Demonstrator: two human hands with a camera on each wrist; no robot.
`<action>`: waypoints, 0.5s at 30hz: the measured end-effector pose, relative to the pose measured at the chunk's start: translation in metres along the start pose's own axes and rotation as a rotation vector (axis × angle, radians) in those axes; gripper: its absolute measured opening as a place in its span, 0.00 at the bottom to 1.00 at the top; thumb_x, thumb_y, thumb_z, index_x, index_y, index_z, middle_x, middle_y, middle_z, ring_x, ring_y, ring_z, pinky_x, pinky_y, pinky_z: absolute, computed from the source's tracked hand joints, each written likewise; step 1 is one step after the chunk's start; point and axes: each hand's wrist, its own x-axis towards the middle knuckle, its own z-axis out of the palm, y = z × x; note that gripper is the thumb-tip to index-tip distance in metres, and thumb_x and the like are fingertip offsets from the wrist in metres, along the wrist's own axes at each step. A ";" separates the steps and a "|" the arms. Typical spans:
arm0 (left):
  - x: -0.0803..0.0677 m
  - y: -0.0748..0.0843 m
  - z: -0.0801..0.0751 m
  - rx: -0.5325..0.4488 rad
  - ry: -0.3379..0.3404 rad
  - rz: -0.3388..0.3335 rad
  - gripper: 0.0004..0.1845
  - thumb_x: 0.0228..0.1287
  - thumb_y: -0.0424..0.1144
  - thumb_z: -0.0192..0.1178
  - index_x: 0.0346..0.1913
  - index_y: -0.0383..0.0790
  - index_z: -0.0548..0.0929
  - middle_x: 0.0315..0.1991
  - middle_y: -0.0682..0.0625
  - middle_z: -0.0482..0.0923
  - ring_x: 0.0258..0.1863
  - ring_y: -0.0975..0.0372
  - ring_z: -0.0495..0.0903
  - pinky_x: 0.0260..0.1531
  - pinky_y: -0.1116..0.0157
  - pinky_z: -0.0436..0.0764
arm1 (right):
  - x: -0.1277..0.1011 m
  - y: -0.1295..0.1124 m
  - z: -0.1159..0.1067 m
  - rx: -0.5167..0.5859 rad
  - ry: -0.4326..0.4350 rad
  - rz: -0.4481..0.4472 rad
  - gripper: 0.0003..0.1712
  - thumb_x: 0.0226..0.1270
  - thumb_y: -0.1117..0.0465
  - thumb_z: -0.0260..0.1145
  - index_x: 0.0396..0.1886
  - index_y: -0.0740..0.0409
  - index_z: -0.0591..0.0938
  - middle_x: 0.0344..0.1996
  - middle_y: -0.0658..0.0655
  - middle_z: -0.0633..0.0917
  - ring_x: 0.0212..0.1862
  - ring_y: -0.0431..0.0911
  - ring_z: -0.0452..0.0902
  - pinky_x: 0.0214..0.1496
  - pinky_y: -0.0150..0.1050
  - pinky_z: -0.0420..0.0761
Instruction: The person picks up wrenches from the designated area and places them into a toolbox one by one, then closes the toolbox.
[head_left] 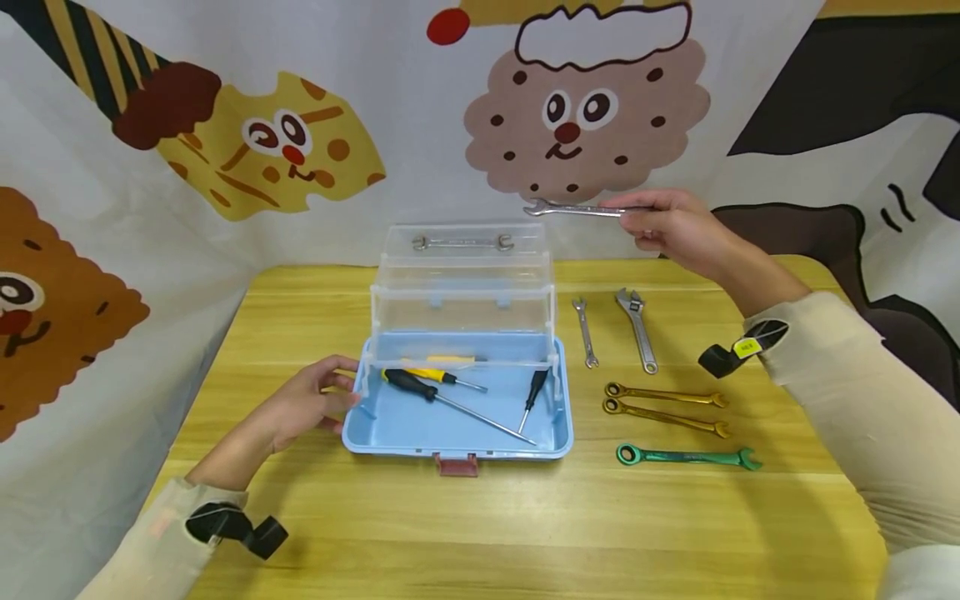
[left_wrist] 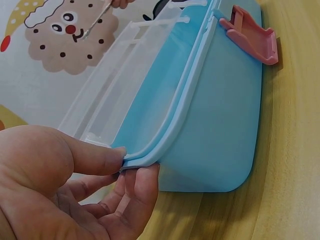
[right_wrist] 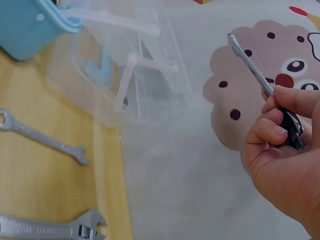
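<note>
My left hand (head_left: 307, 404) pinches the left rim of a light-blue toolbox (head_left: 457, 454); the left wrist view shows the thumb on top of the rim and fingers below. High at the back right, my right hand (head_left: 678, 223) grips a silver wrench (head_left: 577, 209) by one end, its open jaw pointing left. Raised clear trays (head_left: 461, 312) stand over the box, and another silver wrench (head_left: 462, 242) lies in the top one. In the box's bottom are a long black screwdriver (head_left: 408, 383), a smaller black screwdriver (head_left: 536, 390) and yellow-handled screwdrivers (head_left: 427, 374), partly behind a tray.
Right of the box, on the wooden table (head_left: 480, 533), lie a small silver wrench (head_left: 586, 333), an adjustable wrench (head_left: 637, 332), two gold wrenches (head_left: 667, 395) and a green wrench (head_left: 690, 457). A patterned cloth (head_left: 420, 125) hangs behind. The box's reddish latch (head_left: 457, 466) sticks out in front.
</note>
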 end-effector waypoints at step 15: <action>-0.001 0.001 0.001 0.011 0.003 -0.009 0.26 0.73 0.29 0.58 0.69 0.29 0.65 0.51 0.37 0.70 0.40 0.53 0.78 0.34 0.59 0.86 | 0.046 -0.002 0.047 -0.207 -0.019 0.070 0.18 0.80 0.66 0.54 0.62 0.64 0.81 0.32 0.53 0.68 0.27 0.45 0.58 0.27 0.33 0.62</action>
